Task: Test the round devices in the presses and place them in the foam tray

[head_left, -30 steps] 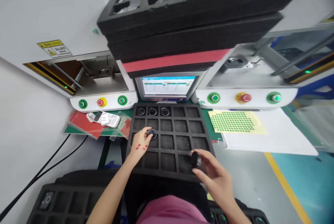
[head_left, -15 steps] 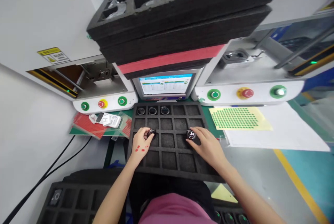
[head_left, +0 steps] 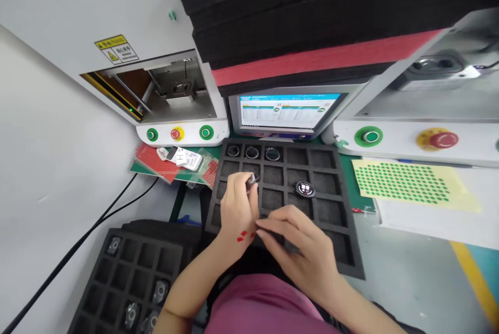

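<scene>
My left hand (head_left: pixel 238 214) grips a small dark watch body (head_left: pixel 251 181) between thumb and fingers, tilted up on its edge above the black foam tray (head_left: pixel 353 243). Red stickers (head_left: pixel 242 235) are stuck on the back of this hand near the wrist. My right hand (head_left: pixel 302 248) is at that spot, thumb and index finger closed in a pinch beside the stickers; what is between the tips is too small to make out. A round watch with a lit screen (head_left: pixel 304 188) lies in the tray, right of centre. Several watches (head_left: pixel 273 154) sit in the back row.
A stack of black foam trays (head_left: pixel 304 22) overhangs the monitor (head_left: pixel 286 110). Machine buttons (head_left: pixel 368 136) flank it. A green sticker sheet (head_left: pixel 405 182) lies right, red sticker sheets (head_left: pixel 156 162) and a white handheld device (head_left: pixel 185 158) left. Another foam tray (head_left: pixel 128 277) with watch parts is lower left.
My right hand has let go of the lit watch, leaving it in the tray, and moved to the stickers on my left hand. My left hand has lifted its watch. The view has shifted left.
</scene>
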### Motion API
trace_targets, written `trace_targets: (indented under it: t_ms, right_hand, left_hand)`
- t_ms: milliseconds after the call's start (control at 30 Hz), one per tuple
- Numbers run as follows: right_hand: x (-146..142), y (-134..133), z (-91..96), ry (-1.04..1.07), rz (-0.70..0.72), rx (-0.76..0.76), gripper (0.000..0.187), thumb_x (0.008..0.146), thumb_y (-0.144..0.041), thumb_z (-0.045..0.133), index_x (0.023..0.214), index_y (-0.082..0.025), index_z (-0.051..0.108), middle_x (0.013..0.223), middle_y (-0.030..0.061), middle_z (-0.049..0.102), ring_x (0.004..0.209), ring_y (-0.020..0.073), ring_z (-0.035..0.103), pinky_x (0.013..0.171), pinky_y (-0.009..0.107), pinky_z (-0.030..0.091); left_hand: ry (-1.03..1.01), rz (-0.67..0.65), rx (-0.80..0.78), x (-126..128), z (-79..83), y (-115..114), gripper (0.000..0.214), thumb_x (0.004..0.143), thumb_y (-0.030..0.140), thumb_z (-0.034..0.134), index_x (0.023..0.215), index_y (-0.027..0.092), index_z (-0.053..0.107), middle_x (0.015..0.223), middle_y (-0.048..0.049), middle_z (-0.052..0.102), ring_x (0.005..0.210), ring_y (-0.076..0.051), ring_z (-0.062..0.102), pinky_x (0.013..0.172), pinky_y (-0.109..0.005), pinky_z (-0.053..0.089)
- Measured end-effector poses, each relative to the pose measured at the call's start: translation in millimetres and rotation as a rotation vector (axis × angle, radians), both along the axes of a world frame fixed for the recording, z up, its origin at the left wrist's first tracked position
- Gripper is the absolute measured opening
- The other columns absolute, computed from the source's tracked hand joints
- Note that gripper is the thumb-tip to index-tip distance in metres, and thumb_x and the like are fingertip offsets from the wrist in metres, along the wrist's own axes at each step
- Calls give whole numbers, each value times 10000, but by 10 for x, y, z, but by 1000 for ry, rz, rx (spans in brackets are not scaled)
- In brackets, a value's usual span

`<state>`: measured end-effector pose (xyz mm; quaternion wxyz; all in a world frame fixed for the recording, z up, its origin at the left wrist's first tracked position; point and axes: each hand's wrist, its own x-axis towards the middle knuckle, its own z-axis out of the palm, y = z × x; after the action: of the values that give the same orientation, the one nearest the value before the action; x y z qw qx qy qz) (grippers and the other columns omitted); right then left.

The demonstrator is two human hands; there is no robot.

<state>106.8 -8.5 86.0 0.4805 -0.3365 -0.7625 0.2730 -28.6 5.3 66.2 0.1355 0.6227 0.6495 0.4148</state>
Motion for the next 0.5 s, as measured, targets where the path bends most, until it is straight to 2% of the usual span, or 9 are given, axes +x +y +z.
trace_targets:
  t_ms: [100, 200, 267, 433, 500]
  right_hand:
    - [-97, -60, 59, 5, -3, 61, 121, 873, -99, 594, 905, -174, 684, 706, 33, 630, 591, 137, 562, 505, 244, 491]
    - [-127, -78, -1, -36, -60, 111, 130, 864, -73, 603, 858, -170, 690, 685, 30, 648, 558, 131, 534, 493, 241, 474]
    - [-141, -95, -41, -53, -78, 110, 132, 864, -65, 606, 830, -166, 685, 674, 28, 647, 547, 126, 538, 489, 235, 471]
    - [-168, -139, -34, -30, -63, 52, 139, 877, -66, 592, 803, -167, 652, 694, 29, 645, 578, 124, 593, 518, 224, 491]
    - [-148, -150, 5, -15, -39, 39, 145, 880, -54, 568, 820, -168, 636, 727, 37, 650, 608, 125, 615, 547, 215, 508]
  left_hand:
    - [133, 25, 58, 15, 31, -2, 177, 945, 161, 444, 1094, 183, 537, 1050, -100, 616, 1005, -203, 632, 842, -315, 541]
    - [330, 63, 114, 15, 29, -3, 201, 953, 130, 429, 1120, 163, 537, 1051, -115, 625, 988, -207, 651, 793, -289, 551]
    - [372, 84, 116, 12, 23, 2, 203, 954, 128, 427, 1118, 153, 544, 1050, -127, 632, 986, -216, 659, 783, -292, 554]
    - [31, 61, -31, -20, 12, 31, 180, 923, 160, 451, 1073, 163, 551, 1079, -149, 660, 1060, -250, 646, 897, -366, 527]
    - [-45, 38, -77, -45, 14, 37, 158, 905, 180, 475, 1055, 183, 525, 1028, -126, 688, 1001, -236, 672, 868, -359, 539]
